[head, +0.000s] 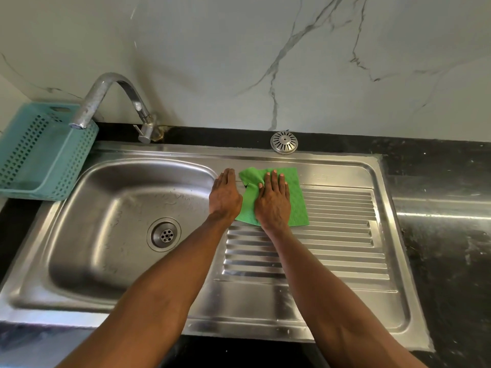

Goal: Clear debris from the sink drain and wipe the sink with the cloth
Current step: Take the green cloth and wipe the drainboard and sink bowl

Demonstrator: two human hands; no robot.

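Observation:
A green cloth lies spread on the ribbed steel draining board, at its far end beside the basin. My right hand presses flat on the cloth with straight fingers. My left hand lies flat on the steel between the basin and the cloth, its edge at the cloth's creased left side. The sink basin is wet, and its round drain sits uncovered in the middle. The metal drain strainer rests on the black counter behind the sink.
A curved steel tap arches over the basin's back left. A teal perforated plastic basket stands at the left. Black stone counter runs along the right and back, under a white marble wall.

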